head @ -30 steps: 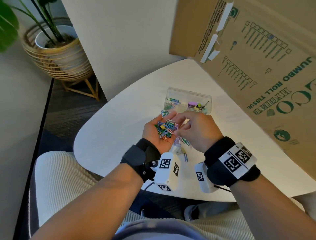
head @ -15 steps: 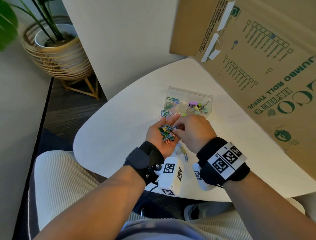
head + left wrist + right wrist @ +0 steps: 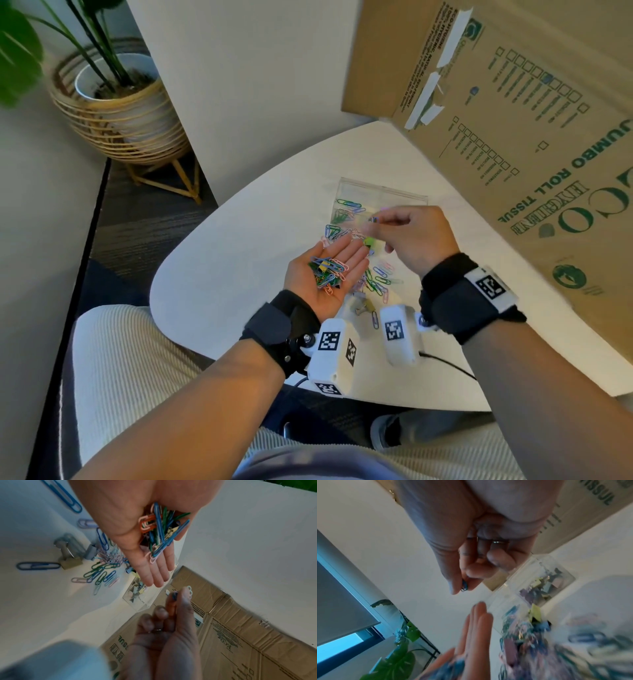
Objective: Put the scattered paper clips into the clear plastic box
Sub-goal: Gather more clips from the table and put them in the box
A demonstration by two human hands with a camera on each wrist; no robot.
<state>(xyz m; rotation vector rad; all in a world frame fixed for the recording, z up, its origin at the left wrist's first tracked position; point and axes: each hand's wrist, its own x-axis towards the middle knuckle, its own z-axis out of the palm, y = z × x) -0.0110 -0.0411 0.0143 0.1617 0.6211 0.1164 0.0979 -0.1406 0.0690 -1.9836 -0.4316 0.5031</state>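
We see the clear plastic box (image 3: 380,202) at 12 o'clock on the table (image 3: 239,260), holding paper clips (image 3: 349,205). Left hand (image 3: 325,274), flat, cups clips; right hand (image 3: 414,236) pinches a clip. Carton (image 3: 531,137) reads "JUMBO ROLL TISSUE".

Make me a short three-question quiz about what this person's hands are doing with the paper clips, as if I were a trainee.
1. True or false: the left hand lies palm up with a heap of paper clips on it.
2. What does the right hand pinch? A) a binder clip B) a few paper clips C) the box lid
3. Fill in: the right hand is above the clear plastic ___.

Key
1. True: the fingers are straight and the clips rest on the open palm.
2. B: a few pinched clips stick out between thumb and forefinger.
3. Box. More loose clips lie on the white table.
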